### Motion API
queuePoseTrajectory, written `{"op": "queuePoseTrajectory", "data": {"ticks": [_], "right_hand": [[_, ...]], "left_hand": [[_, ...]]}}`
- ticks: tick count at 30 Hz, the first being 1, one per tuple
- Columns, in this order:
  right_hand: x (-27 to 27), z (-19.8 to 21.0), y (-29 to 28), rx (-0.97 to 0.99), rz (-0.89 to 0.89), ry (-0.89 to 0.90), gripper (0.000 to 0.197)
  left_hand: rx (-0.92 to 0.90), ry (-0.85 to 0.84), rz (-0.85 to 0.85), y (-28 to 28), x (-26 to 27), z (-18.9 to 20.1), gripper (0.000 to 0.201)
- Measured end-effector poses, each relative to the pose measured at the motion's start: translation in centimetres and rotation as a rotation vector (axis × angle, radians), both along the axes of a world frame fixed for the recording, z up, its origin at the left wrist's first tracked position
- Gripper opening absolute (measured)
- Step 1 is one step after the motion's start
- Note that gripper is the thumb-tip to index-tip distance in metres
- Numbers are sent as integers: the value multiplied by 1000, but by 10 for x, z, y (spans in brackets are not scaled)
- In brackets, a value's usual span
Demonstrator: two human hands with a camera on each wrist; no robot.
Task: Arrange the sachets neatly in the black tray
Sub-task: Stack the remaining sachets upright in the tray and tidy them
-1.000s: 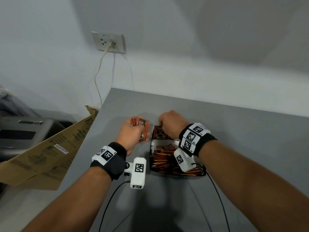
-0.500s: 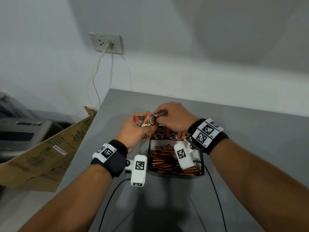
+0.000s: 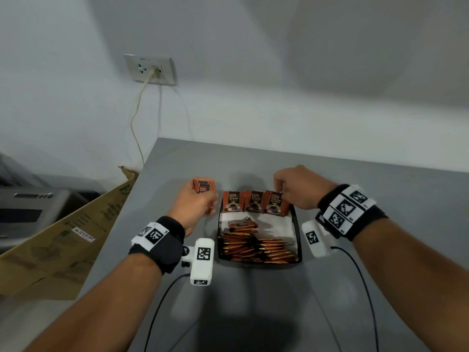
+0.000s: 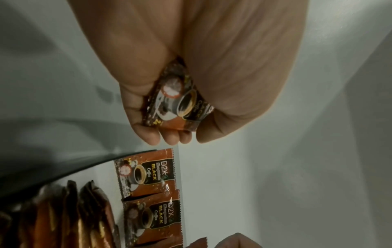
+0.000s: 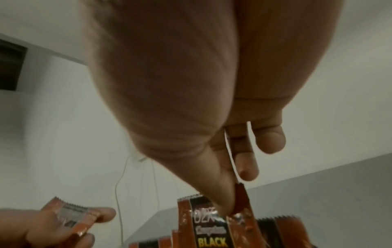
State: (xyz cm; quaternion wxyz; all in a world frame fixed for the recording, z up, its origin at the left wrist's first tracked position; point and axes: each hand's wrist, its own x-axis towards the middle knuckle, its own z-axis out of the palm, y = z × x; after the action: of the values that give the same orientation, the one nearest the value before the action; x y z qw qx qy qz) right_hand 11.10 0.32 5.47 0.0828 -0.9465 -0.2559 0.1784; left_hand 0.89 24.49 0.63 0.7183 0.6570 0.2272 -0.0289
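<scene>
A black tray (image 3: pixel 297 232) sits on the grey table, holding several orange coffee sachets (image 3: pixel 256 246) lying flat in its near half. Three sachets stand upright along its far wall: left (image 3: pixel 232 201), middle (image 3: pixel 254 201) and right (image 3: pixel 275 202). My right hand (image 3: pixel 295 189) pinches the top of the right upright sachet (image 5: pixel 214 224) between thumb and finger. My left hand (image 3: pixel 196 201), just left of the tray, grips a small bunch of sachets (image 3: pixel 203 186) (image 4: pixel 178 104) in curled fingers.
A flattened cardboard box (image 3: pixel 63 232) leans against the table's left edge. A wall socket (image 3: pixel 149 69) with a white cord hangs behind. Black cables (image 3: pixel 162 301) trail from the wrist cameras over the near table. Bare grey table (image 3: pixel 380 189) lies right of the tray.
My right hand took a sachet from the left hand's bunch and carried it right, standing it at the right end of the tray's far row. My left hand moved slightly left.
</scene>
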Motion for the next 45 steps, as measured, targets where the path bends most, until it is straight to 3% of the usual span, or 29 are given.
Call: {"op": "queuePoseTrajectory", "data": {"ticks": [9,15,23,28,31,34,40,45], "right_hand": [[-1,-30,-13,18,-62,-31,28],[-2,-36,-15,52,-100,-37,20],[-2,-38,-19,71,-107,-127,17],[-10,-12,-6,396,-118,-88,13],[-22,6,13,543,-96,53,14],[-23,11,20,594,-136,43,12],[-18,-2,18,406,-158,17,11],[-19,-26,28,192,-59,-16,22]], "left_hand": [[14,20,-62,-12,2,1,31],[7,30,-66,-15,1,2,29],[-118,31,-104,-25,3,12,32],[-96,-30,-224,-36,8,19,49],[-77,-90,-266,-49,11,27,45],[-64,-99,-270,-53,13,29,39],[-35,16,-29,-29,18,13,26],[29,35,-41,-20,14,8,27]]}}
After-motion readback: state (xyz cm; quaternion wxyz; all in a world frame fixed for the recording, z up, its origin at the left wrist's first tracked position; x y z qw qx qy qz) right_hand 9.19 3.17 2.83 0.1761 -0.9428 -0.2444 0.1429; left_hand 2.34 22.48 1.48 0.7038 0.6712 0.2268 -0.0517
